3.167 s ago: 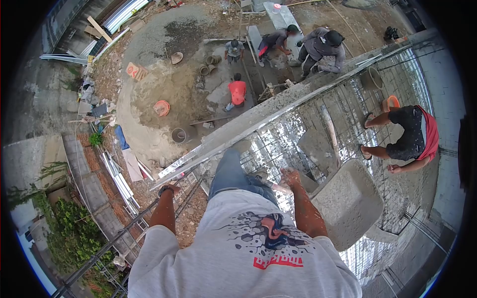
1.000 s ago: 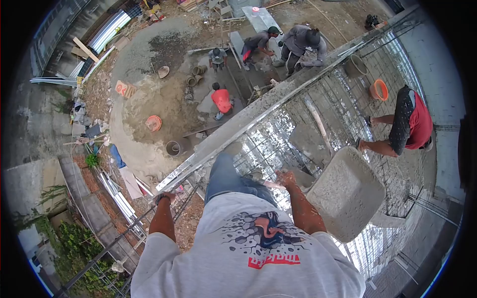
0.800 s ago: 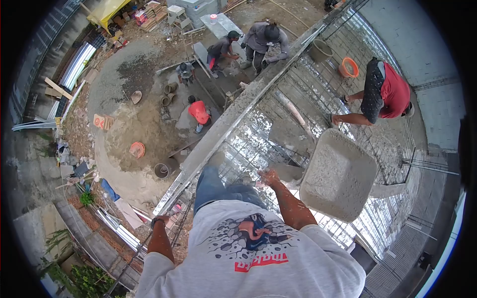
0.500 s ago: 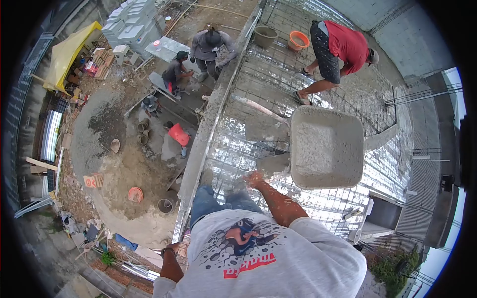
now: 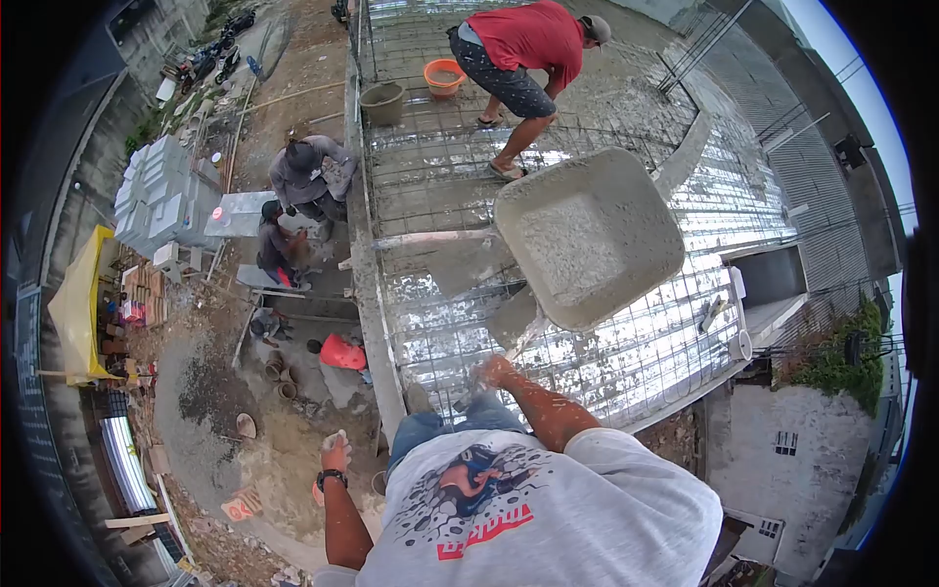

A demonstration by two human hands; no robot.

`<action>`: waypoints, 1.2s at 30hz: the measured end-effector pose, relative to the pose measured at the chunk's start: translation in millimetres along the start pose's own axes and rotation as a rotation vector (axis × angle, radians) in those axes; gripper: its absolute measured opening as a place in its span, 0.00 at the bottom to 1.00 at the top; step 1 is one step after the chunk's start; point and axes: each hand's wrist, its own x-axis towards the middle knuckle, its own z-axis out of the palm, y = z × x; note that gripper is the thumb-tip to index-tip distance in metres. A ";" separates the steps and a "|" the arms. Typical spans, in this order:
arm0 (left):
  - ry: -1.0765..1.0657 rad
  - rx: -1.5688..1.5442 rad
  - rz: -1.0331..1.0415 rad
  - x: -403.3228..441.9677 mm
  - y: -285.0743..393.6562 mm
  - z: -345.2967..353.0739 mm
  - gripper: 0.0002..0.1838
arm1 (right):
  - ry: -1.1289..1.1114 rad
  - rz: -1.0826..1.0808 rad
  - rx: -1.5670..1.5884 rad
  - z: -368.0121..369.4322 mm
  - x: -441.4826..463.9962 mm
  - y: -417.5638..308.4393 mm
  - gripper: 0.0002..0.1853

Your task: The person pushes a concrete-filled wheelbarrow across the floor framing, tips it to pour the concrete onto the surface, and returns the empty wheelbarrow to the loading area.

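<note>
My right hand (image 5: 497,372) is closed at the lower end of a mud-coated handle of the wheelbarrow (image 5: 592,235). The wheelbarrow's grey tray, smeared with wet cement, stands on the rebar mesh (image 5: 430,333) ahead and to the right. My left hand (image 5: 335,452), with a dark watch at its wrist, is out to the left beyond the concrete edge beam (image 5: 367,264). Its dusty fingers look loosely curled, and no object shows in them.
A person in a red shirt (image 5: 518,44) bends beyond the wheelbarrow, near an orange bucket (image 5: 444,78) and a grey bucket (image 5: 381,103). Several people work below the beam, one in a bright red shirt (image 5: 342,353). White blocks (image 5: 161,201) are stacked at left.
The view has swung right, so the wheelbarrow and the red-shirted person appear further left and up. My left hand has come off the edge area and is raised. My right hand stays by the handle.
</note>
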 end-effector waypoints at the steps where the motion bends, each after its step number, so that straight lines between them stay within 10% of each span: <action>1: -0.004 0.046 -0.008 3.9 6.0 -2.1 0.19 | -0.053 0.099 0.023 -11.5 -10.4 -9.0 0.32; 10: -0.144 0.405 -0.178 16.1 -11.1 -3.9 0.21 | -0.121 0.374 0.049 -70.5 -98.5 -47.2 0.30; 13: -0.181 0.386 -0.059 55.4 -46.2 -7.2 0.21 | -0.059 0.297 -0.127 30.6 -64.7 61.9 0.27; 20: -0.201 0.320 -0.026 62.0 -24.2 4.8 0.20 | 0.025 0.395 0.386 -29.4 -78.6 -10.8 0.28; 24: -0.213 0.355 -0.120 49.4 13.4 8.7 0.19 | 0.004 0.254 -0.025 -40.3 -60.0 -33.5 0.30; 36: -0.323 0.362 -0.078 66.5 10.3 12.9 0.21 | 0.181 0.458 0.321 -40.0 -87.9 -27.5 0.30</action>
